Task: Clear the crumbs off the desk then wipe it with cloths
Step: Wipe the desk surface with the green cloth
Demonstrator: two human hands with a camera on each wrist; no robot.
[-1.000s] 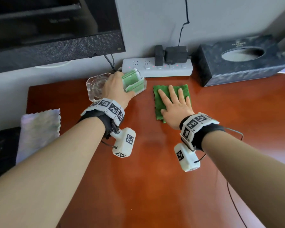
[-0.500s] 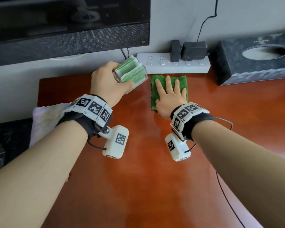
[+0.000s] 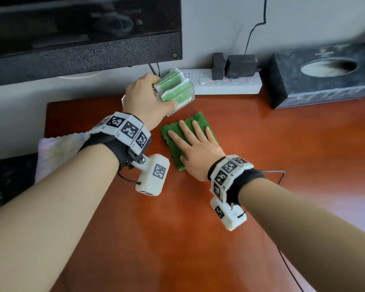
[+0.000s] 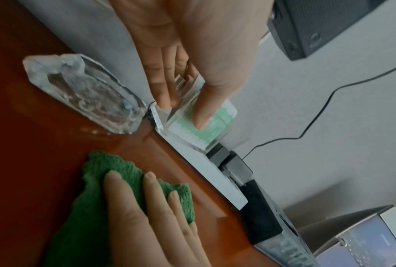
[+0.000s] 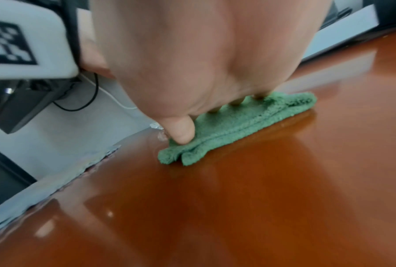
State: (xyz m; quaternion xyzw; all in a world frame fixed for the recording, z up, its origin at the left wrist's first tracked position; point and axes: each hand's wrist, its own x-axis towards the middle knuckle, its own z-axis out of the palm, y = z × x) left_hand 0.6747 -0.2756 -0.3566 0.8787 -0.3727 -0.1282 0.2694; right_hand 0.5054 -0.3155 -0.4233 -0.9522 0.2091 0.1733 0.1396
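A folded green cloth [image 3: 178, 144] [image 4: 94, 207] [image 5: 242, 122] lies on the red-brown desk [image 3: 198, 228]. My right hand [image 3: 195, 144] [image 5: 192, 63] presses flat on it with straight, spread fingers [image 4: 133, 213]. My left hand [image 3: 144, 98] [image 4: 181, 72] grips a clear box of green-and-white packets [image 3: 175, 90] [image 4: 199, 130], lifted off the desk at the back, in front of the power strip. A pale cloth [image 3: 57, 150] lies at the desk's left edge, partly behind my left forearm.
A white power strip [image 3: 226, 83] with black adapters lies along the back wall. A dark tissue box [image 3: 325, 76] stands at the back right. A clear glass dish [image 4: 85, 94] sits near the wall on the left. A dark monitor [image 3: 82, 39] hangs above.
The right hand has slid the green cloth back from the wall toward me and to the left. The left hand has lifted the packet box off the desk.
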